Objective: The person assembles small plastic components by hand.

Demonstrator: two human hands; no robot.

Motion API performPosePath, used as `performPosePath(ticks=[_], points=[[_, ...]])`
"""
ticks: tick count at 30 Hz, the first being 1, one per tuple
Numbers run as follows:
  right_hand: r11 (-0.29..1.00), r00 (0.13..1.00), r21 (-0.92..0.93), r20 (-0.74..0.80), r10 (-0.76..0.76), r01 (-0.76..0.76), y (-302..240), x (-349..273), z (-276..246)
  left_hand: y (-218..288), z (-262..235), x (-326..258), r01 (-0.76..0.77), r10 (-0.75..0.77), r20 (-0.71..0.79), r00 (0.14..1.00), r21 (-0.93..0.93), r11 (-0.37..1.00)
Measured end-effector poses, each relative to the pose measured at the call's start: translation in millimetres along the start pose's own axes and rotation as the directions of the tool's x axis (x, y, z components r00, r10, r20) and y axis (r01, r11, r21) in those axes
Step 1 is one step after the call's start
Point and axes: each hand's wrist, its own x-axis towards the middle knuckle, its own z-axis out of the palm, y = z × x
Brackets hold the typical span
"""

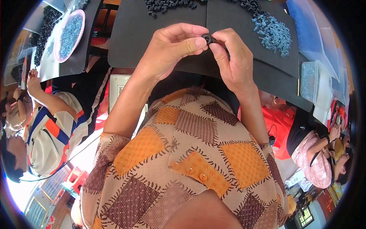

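A small round black part (207,38) with a hole through its middle is held up between my two hands, above the near edge of a black-topped table (160,49). My left hand (171,47) pinches it from the left with thumb and index finger. From the right, the thumb and index finger of my right hand (234,57) close on the same part. My fingertips cover some of it. Beyond my hands lies a heap of similar black parts (167,5), with more black parts (251,5) to its right. Small shiny bluish pieces, perhaps springs (272,35), are heaped at the right.
Right of the table's edge is a clear plastic tub (316,82) of small pieces. A pink-rimmed bowl (83,28) of bluish pieces and a strip of black parts (47,30) are at the left. Co-workers sit on both sides, one in a striped shirt (49,129), another in pink (314,160).
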Motion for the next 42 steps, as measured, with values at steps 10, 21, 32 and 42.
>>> performPosePath(ticks=[10, 21, 32, 42], points=[[0.995, 0.997, -0.082, 0.065, -0.047, 0.053, -0.9, -3.3, 0.2, -2.8, 1.5, -1.4, -0.050, 0.052, -0.018, 0.998, 0.103, 0.993], [0.917, 0.932, 0.264, 0.285, 0.222, -0.299, 2.4, -4.8, -10.4, 5.6, 1.4, -0.8, -0.027, 0.027, 0.005, 1.000, 0.133, 0.991], [0.773, 0.941, 0.575, 0.328, 0.082, -0.268, 15.4, 1.4, -7.0, 9.8, -3.0, 1.1, 0.027, -0.039, 0.045, 0.998, 0.234, 0.972], [0.790, 0.931, 0.539, 0.349, 0.106, -0.292, 23.8, -4.4, -11.6, 4.3, 0.3, 4.4, 0.101, -0.105, 0.005, 0.994, 0.223, 0.970]])
